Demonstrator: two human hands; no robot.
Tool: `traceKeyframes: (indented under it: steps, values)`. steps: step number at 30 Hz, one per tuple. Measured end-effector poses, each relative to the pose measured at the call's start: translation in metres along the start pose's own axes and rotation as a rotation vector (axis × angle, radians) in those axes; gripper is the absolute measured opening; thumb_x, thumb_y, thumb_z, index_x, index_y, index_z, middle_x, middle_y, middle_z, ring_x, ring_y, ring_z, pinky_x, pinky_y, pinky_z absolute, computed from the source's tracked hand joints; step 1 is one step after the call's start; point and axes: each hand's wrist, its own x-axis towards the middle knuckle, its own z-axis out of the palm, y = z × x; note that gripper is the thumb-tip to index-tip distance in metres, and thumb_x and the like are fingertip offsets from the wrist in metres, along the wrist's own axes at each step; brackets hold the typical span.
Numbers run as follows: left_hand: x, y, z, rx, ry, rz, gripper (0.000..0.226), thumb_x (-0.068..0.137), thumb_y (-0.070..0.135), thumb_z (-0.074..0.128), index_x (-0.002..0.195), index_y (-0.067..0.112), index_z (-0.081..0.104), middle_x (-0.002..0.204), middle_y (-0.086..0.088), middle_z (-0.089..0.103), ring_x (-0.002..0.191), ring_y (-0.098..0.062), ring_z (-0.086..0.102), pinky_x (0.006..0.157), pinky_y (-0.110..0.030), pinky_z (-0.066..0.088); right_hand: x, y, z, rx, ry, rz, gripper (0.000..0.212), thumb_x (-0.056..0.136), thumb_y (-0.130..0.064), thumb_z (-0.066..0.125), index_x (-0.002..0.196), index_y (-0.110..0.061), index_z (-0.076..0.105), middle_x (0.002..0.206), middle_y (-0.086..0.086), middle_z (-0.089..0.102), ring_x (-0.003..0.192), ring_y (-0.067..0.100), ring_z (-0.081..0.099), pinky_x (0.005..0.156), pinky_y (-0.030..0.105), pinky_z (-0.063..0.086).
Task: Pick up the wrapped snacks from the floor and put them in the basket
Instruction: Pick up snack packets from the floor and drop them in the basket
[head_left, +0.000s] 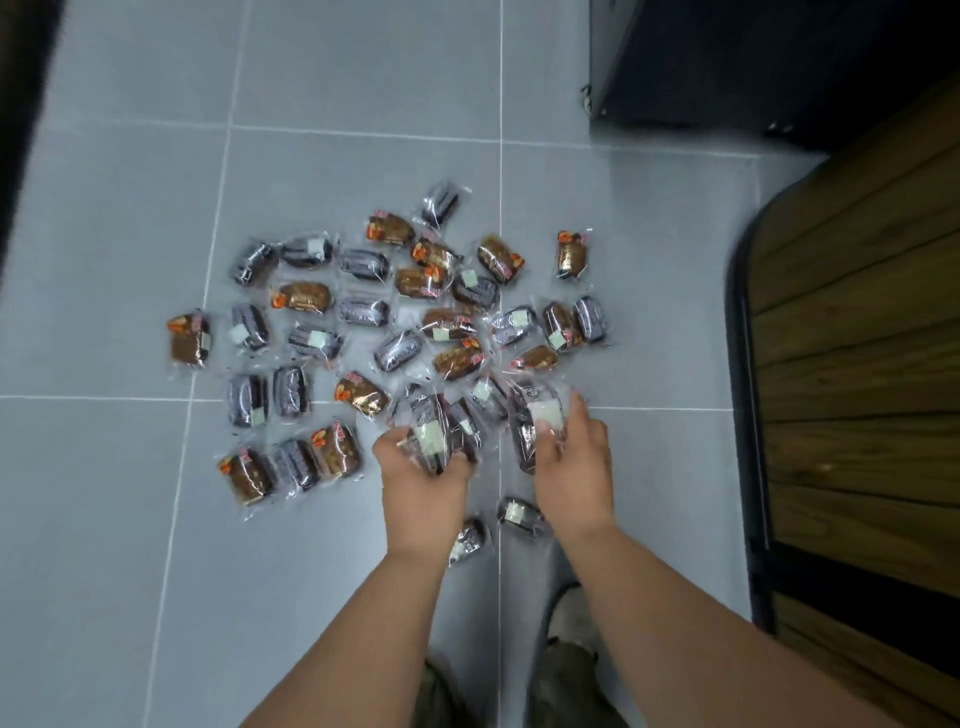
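Forearms stretch down to the floor (130, 519), and both hands are busy. Left hand (423, 470) curls round a dark packet (428, 434), maybe two bunched together, hard to tell. Right hand (571, 462) pinches a second dark packet (540, 418), thumb on its white label. Both packets run lengthwise away from the person, and the right one's labelled end points to the far side. The other wrapped snacks (363, 310) sprawl over the floor's middle, across the tile joints, pointing every which way. Two strays (470, 540) sit just beside the wrists. No basket that I can make out; a slatted wooden surface (857, 364) runs along the right. Best play, I'd say: squeeze the packet's body, not the slippery film fringe, and gather a few per hand before carrying.
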Motion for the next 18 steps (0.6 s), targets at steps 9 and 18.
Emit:
traceKeyframes:
  steps: [9,18]
  values:
    - [-0.17,0.189,-0.083,-0.146,-0.05,0.264,0.036,0.09,0.016,0.058,0.12,0.031,0.045,0.067,0.014,0.049,0.046,0.003,0.048,0.05,-0.016,0.041,-0.117,-0.15,-0.175,0.455,0.27,-0.144,0.059,0.096,-0.029,0.05,0.149,-0.025,0.024,0.141,-0.003,0.042,0.127,0.01,0.043,0.109,0.025,0.031]
    - [-0.336,0.3,-0.134,-0.079,-0.148,0.492,0.036,0.089,0.018,0.051,0.118,0.036,0.041,0.043,0.011,0.045,0.03,-0.002,0.034,0.034,-0.014,0.03,-0.229,-0.226,-0.321,0.672,0.343,-0.282,0.036,0.095,-0.03,0.052,0.13,-0.026,0.046,0.109,-0.018,0.055,0.087,-0.014,0.052,0.071,-0.001,0.036]
